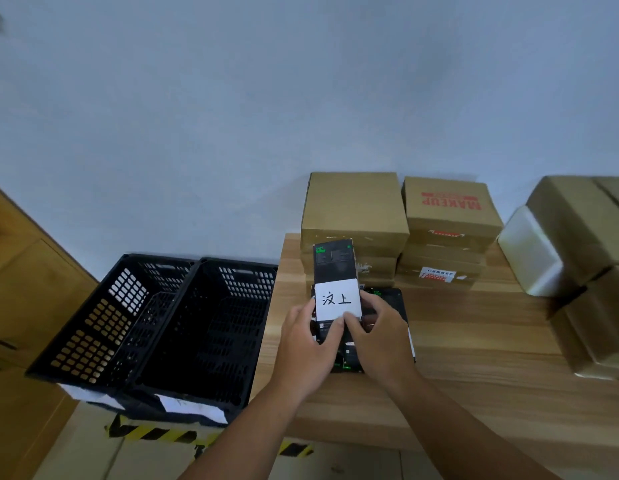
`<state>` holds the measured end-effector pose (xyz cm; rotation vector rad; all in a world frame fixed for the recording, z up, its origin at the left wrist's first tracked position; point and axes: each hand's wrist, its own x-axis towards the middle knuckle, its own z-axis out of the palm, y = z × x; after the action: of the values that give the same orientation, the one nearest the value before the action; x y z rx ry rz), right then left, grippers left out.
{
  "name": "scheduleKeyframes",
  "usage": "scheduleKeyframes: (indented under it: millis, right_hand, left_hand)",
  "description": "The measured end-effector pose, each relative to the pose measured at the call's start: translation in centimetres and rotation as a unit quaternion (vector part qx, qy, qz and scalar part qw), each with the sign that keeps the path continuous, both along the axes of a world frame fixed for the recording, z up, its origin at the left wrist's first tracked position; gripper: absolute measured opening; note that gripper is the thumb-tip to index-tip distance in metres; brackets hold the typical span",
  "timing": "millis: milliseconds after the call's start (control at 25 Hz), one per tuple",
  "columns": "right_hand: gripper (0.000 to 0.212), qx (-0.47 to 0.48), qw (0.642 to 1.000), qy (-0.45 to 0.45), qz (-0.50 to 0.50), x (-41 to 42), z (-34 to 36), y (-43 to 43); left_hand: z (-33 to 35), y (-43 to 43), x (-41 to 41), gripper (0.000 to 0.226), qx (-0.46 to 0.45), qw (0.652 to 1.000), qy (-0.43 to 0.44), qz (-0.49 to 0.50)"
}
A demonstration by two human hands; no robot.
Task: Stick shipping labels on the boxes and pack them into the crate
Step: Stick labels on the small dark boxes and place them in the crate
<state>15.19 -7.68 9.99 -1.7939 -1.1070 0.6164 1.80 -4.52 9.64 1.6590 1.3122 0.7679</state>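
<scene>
Step in hand: labelling. A white label [337, 299] with handwritten characters sits on the face of a black box [334, 261], and both thumbs are at its lower edge, so I judge it is being pressed down.
Task's thing: the black box is held just above centre of the frame, over the wooden table [491, 344] and above more dark boxes [393, 303] lying flat there.
Left hand [310, 336]: fingers curled round the box's left edge, thumb on the label's lower edge.
Right hand [377, 337]: fingers wrapped round the box's right side, thumb pressed beside the other thumb.
Doubt: whether the label's upper corners are stuck flat is hard to tell from here.
Next move: probably smooth the label outward, then carry the box left to the black crate [218, 327] at lower left, which stands beside a second crate [96, 323].
Arms: both forearms reach up from the bottom edge and converge on the box.
Behind: stacked cardboard cartons [353, 206] at centre right.
</scene>
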Motion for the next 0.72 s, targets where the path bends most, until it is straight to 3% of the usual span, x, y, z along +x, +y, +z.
scheduleKeyframes:
  millis: [120,280,480,600,720]
  right_hand:
    - [0.045,0.063,0.998,-0.029,0.005,-0.6,1.6,-1.5]
    - [0.048,0.178,0.977,-0.107,0.039,-1.7,3.3,-3.5]
    - [0.066,0.204,0.958,-0.18,0.094,-2.8,4.1,-5.6]
    - [0.062,0.214,0.953,-0.173,0.13,-2.2,4.7,-6.9]
    - [0.05,0.172,0.979,-0.083,0.078,0.3,5.3,-6.4]
  left_hand:
    - [1.9,-0.7,0.1,0.043,-0.038,0.997,-0.062,-0.01]
    - [4.3,-1.7,0.3,0.062,-0.122,0.982,-0.142,-0.04]
    - [6.1,-2.1,0.5,0.055,-0.161,0.965,-0.201,-0.049]
    - [6.4,-2.7,0.4,0.038,-0.189,0.956,-0.219,-0.053]
    - [6.5,-2.8,0.4,0.034,-0.227,0.927,-0.293,-0.055]
